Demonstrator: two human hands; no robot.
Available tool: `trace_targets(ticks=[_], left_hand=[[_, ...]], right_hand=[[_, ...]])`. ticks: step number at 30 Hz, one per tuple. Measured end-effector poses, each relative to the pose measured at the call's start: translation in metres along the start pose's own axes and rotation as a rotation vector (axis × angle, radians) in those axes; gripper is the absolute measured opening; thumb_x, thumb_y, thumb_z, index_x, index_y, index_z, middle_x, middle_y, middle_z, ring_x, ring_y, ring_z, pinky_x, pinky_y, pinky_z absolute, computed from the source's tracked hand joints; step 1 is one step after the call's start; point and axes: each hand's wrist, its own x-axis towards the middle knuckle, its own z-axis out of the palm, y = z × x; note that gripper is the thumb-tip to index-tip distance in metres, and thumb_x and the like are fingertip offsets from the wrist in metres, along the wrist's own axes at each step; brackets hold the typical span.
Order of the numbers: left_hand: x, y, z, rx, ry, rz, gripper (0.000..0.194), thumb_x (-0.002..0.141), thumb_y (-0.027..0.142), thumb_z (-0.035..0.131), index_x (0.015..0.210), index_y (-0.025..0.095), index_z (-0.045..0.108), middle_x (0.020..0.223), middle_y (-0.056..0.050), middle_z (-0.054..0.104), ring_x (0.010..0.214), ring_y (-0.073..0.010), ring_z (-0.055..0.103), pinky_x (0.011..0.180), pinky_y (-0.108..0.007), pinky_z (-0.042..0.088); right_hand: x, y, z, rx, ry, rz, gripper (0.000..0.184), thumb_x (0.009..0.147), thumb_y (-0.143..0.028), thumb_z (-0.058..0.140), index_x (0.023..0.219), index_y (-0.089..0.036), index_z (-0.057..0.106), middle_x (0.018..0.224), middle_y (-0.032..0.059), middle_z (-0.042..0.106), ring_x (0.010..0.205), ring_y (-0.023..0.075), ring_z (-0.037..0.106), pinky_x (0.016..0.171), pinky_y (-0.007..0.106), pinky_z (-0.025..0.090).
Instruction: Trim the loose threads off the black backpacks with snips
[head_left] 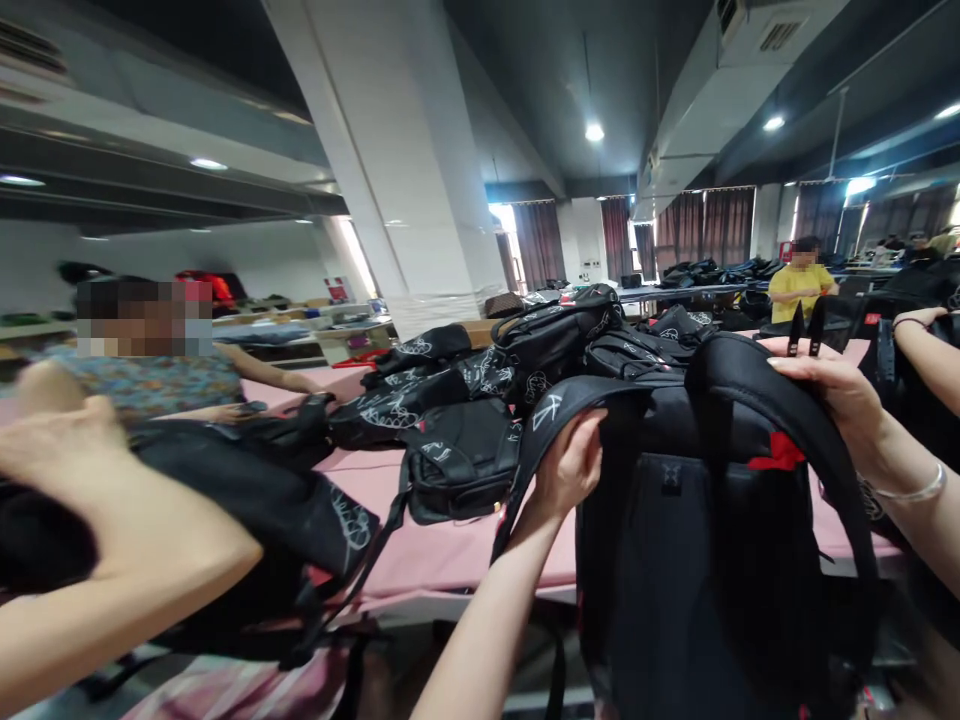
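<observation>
A black backpack (675,560) hangs upright in front of me, its padded back facing me, with a red patch (784,452) near its top right. My left hand (574,462) is closed round the left shoulder strap (551,415), which bears a white line print. At the right shoulder strap (750,375), my right hand (836,390) is closed, fingers on the strap's edge. Small black thread snips (805,330) stick up from that same hand, both pointed blades upward and apart. Parts of the right fingers are hidden behind the strap.
Several black printed backpacks (465,460) lie piled on the pink-covered table (420,565). At left, a co-worker's bare arm (142,540) reaches over another black bag (247,490). Another person's hand (926,318) is close on my right. People stand across the table and further back.
</observation>
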Motion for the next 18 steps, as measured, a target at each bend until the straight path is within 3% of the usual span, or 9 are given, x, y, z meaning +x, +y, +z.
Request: trace_targets(ticks=[4,7,12,18], left_hand=[[0.003,-0.002,0.032,-0.163,-0.434,-0.122,0.025,0.089,0.025,0.035,0.102,0.020,0.056,0.101,-0.005,0.062,0.095,-0.0163,0.057,0.085,-0.030,0.045],[-0.022,-0.009,0.068,-0.147,-0.613,-0.219,0.027,0.088,0.030,0.036,0.103,0.019,0.056,0.100,-0.006,0.062,0.090,-0.0177,0.059,0.082,-0.031,0.046],[-0.053,-0.036,0.115,-0.155,-0.715,-0.262,0.030,0.085,0.027,0.044,0.111,0.017,0.052,0.104,-0.010,0.062,0.098,-0.0228,0.057,0.089,-0.038,0.042],[-0.035,-0.051,0.158,-0.191,-0.742,-0.284,0.036,0.085,0.030,0.042,0.118,0.015,0.046,0.124,-0.013,0.050,0.117,-0.0243,0.044,0.098,-0.038,0.033]], right_hand=[[0.015,0.017,-0.003,0.041,-0.083,0.162,0.027,0.062,-0.024,0.068,0.089,-0.019,0.066,0.075,-0.0003,0.069,0.061,0.0128,0.062,0.058,0.022,0.047],[0.029,0.050,-0.013,-0.017,-0.179,0.304,0.029,0.062,-0.030,0.070,0.087,-0.015,0.065,0.070,0.0002,0.067,0.057,0.0120,0.060,0.054,0.021,0.046],[0.054,0.106,-0.037,-0.182,-0.270,0.370,0.037,0.064,-0.039,0.068,0.090,-0.013,0.063,0.074,0.0012,0.065,0.059,0.0124,0.058,0.056,0.023,0.045],[0.075,0.141,-0.050,-0.529,-0.471,0.254,0.032,0.073,-0.043,0.059,0.084,-0.013,0.063,0.077,0.0009,0.064,0.066,0.0142,0.057,0.061,0.026,0.044]])
